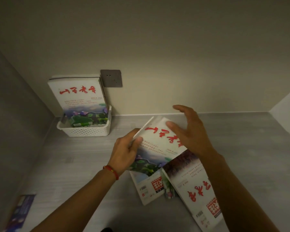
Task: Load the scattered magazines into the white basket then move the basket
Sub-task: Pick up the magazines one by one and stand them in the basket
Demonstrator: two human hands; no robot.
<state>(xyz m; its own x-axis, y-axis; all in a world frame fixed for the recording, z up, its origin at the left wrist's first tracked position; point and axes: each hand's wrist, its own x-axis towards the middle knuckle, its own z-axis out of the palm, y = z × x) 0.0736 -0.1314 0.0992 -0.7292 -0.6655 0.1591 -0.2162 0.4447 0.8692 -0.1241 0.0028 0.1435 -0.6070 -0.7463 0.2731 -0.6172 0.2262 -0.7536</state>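
The left hand [126, 149] is pinching the spine edge of a red-titled magazine [159, 144], lifting it off the pile at 5 o'clock, while the right hand [189, 131] is hovering with fingers spread. Best keeping it upright while carrying it toward the white basket [85, 130] at 10 o'clock, sliding it in front of the magazines standing there.

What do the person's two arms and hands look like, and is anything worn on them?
Both forearms are bare, with no sleeves in view. The left hand has a red cord bracelet around its wrist. The right hand and its wrist show no bracelet, watch or glove. No rings can be made out on either hand.
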